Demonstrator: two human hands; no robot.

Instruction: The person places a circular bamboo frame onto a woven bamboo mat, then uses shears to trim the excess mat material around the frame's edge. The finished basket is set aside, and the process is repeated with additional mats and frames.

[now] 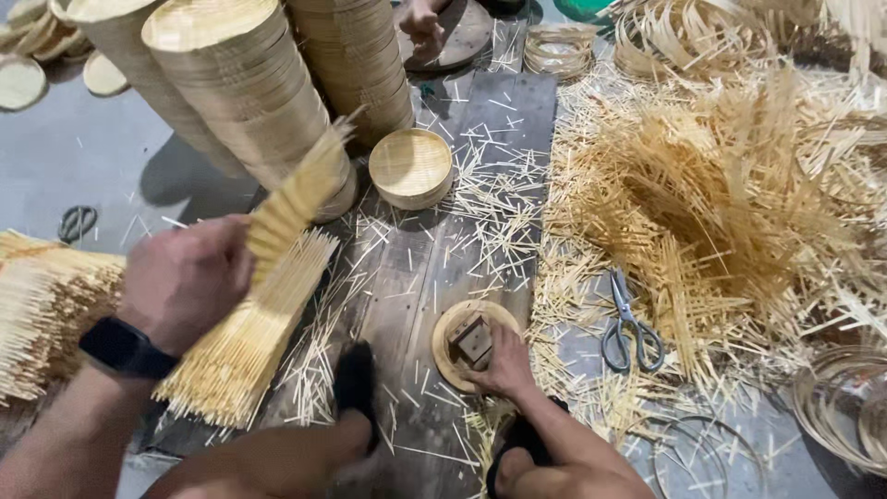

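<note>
the left hand (185, 277) was closed around a thick bundle of thin bamboo sticks (249, 342), with a fanned strip of the same sticks (291, 199) rising above the knuckles. a dark watch (125, 348) sat on that wrist. the right hand (504, 365) was clamped down on a small wooden block (474, 340) that rested inside a round bamboo ring (448, 323), which lay flat on the dark plank (407, 268) between the person's feet.

just beyond the ring, loose sticks littered the plank. farther up stood a shallow round bamboo tray (410, 166), with nothing showing in it but its slatted bottom (the slats ran close together). behind it leaned tall stacks of the same trays (249, 92). right of the plank lay grey scissors (628, 323) beside a big heap of bamboo strips (730, 194). more coiled rings (845, 397) sat at the right edge, and another person's hand (423, 23) showed at the top.
</note>
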